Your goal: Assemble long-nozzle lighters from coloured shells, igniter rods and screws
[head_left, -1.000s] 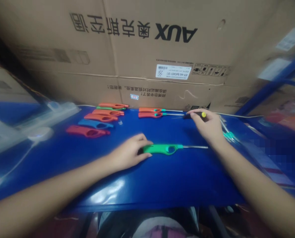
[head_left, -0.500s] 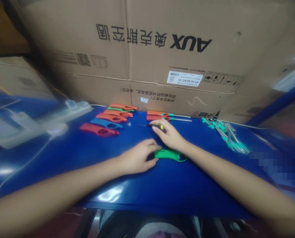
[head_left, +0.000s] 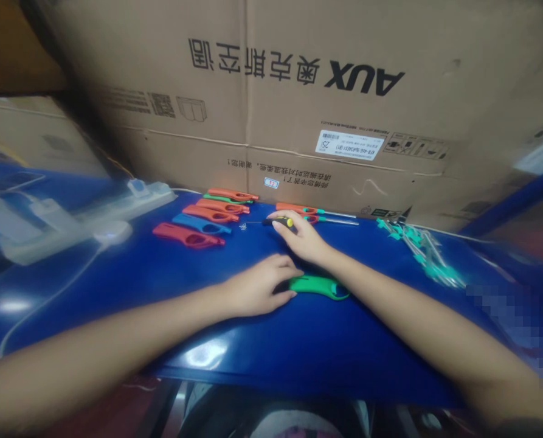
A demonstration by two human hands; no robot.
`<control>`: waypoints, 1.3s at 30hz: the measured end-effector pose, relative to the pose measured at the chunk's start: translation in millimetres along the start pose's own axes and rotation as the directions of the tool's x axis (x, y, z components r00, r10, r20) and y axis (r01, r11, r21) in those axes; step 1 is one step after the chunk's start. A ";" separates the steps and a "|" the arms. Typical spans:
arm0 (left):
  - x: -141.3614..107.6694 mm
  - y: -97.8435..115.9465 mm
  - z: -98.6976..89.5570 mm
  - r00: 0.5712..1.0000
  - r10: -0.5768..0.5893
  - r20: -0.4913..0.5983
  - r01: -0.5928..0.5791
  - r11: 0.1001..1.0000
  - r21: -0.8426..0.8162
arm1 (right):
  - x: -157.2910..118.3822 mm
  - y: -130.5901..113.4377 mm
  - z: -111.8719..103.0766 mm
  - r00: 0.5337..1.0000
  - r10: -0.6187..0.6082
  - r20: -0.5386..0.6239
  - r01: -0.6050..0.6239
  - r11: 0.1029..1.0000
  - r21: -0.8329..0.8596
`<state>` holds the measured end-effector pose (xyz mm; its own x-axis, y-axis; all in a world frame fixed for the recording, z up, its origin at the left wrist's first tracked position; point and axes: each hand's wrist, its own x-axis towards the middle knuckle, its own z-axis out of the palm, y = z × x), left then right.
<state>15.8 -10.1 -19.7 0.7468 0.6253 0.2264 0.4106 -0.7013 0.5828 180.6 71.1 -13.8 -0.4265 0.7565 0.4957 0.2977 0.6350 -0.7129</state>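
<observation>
My left hand (head_left: 266, 286) is closed on the left end of a green lighter handle (head_left: 314, 285), which lies on the blue table (head_left: 235, 331). My right hand (head_left: 302, 234) grips a black and yellow screwdriver (head_left: 278, 222) just beyond it. The screwdriver's thin shaft points left, its tip close to a small heap of screws (head_left: 242, 226). Left of the screws lie several handle shells, among them a red one (head_left: 189, 235), a blue one (head_left: 202, 224) and an orange one (head_left: 211, 212). Part of the green handle is hidden under my left fingers.
Two orange-red lighters with metal tubes (head_left: 339, 220) lie behind my right hand. Teal-ended metal tubes (head_left: 419, 249) are piled at the right. A white power strip (head_left: 89, 222) with a cable stands at the left. A large cardboard box (head_left: 271, 109) walls off the back.
My right hand has moved the screwdriver a little to the left and away from me, bringing its tip to the screws. My left hand still holds the green handle.
</observation>
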 end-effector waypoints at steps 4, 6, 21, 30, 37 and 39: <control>0.3 0.6 -1.6 1.000 0.017 0.006 -0.017 1.000 -0.012 | -1.4 -13.4 -13.0 0.991 0.100 -0.083 -0.092 0.991 0.097; 0.5 1.0 -1.8 0.999 0.033 0.013 -0.032 0.999 -0.029 | -5.9 -23.7 -22.2 0.977 0.173 -0.121 -0.153 0.975 0.161; 0.8 8.9 11.0 0.996 0.073 0.044 -0.069 0.993 -0.095 | -73.3 -52.7 -62.8 0.727 0.649 -0.222 -0.277 0.574 0.771; 1.0 9.6 4.6 0.995 -0.077 -0.067 0.034 0.866 -0.498 | -73.2 -46.0 -57.6 0.681 0.715 -0.161 -0.276 0.454 0.847; -2.1 17.2 7.5 0.973 -0.217 -0.076 0.114 0.744 -0.658 | -74.9 -49.4 -55.5 0.704 0.690 -0.167 -0.253 0.464 0.849; -1.4 17.6 7.6 0.966 -0.251 -0.060 0.149 0.733 -0.664 | -75.0 -50.1 -54.7 0.710 0.682 -0.175 -0.245 0.473 0.847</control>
<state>26.0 -25.9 -15.7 0.5870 0.8008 0.1190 0.0651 -0.1932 0.9790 244.4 -8.9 11.9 0.0499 0.9976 -0.0473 -0.4777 -0.0178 -0.8783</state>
